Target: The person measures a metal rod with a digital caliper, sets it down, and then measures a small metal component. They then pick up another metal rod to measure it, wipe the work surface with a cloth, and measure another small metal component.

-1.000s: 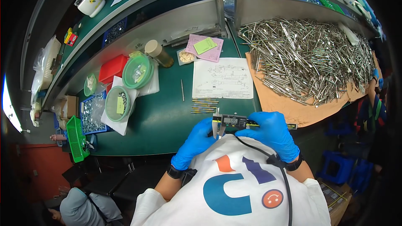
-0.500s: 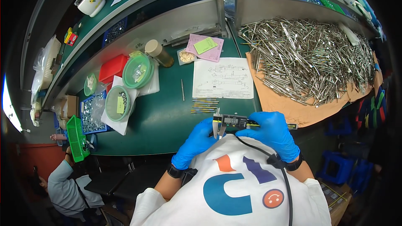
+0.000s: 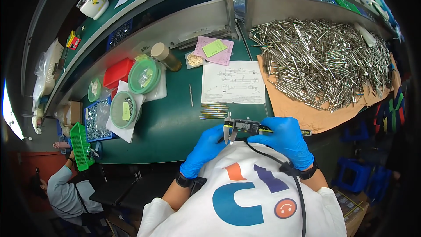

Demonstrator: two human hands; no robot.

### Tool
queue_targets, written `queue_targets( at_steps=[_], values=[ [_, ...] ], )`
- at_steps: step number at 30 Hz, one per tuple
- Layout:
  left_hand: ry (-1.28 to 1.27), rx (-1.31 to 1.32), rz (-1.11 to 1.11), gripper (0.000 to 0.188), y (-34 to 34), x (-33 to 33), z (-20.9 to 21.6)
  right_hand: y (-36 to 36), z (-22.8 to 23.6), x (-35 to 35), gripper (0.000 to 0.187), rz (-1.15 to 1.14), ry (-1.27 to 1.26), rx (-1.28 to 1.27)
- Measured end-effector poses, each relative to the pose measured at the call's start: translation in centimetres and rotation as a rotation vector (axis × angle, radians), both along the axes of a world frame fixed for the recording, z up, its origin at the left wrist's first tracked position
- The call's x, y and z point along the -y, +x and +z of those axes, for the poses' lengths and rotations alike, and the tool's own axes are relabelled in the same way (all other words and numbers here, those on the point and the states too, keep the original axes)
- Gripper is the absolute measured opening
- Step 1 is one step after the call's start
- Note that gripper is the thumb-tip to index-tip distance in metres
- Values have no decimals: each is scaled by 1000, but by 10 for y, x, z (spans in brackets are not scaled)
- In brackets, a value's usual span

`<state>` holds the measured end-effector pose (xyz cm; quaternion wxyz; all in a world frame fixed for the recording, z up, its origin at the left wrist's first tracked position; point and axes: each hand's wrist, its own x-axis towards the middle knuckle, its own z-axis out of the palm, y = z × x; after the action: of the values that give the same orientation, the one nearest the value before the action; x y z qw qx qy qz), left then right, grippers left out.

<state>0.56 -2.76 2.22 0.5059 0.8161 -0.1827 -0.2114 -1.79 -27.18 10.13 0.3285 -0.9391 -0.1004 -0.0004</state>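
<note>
Close to my chest, at the front edge of the green table, my right hand (image 3: 285, 138) in a blue glove is wrapped round a digital caliper (image 3: 247, 126). The caliper's jaws point down toward me on its left end. My left hand (image 3: 207, 147), also gloved in blue, has its fingers pinched together beside those jaws; whatever they hold there is too small and hidden to name. Beyond the caliper lies a row of several thin metal rods (image 3: 214, 110), and a single rod (image 3: 191, 95) lies apart to their left.
A drawing sheet (image 3: 233, 82) lies past the rods. At right, a large heap of metal rods (image 3: 324, 61) covers brown paper (image 3: 302, 120). Green bowls (image 3: 120, 109), a jar (image 3: 164, 55) and a blue tray (image 3: 98, 120) stand left. Another person (image 3: 68, 195) works at far left.
The caliper and my left hand have shifted only slightly; blue fingertips no longer show between the jaws. At far left, the other person has leaned a little to the left.
</note>
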Motion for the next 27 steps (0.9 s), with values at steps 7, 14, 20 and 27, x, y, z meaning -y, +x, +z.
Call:
queue_targets(
  at_steps=[7,14,20,27],
  values=[
    [54,38,-62,27,0,0,14,-1,-2,-3,45,-4,-43,67],
    [72,37,-87,25,-3,1,19,-3,-7,-2,45,10,-26,117],
    [95,79,-140,25,-5,-1,18,-4,-7,-2,46,30,-16,112],
    [106,12,-115,23,-3,-3,10,-4,-4,-2,47,26,-37,95]
  ],
)
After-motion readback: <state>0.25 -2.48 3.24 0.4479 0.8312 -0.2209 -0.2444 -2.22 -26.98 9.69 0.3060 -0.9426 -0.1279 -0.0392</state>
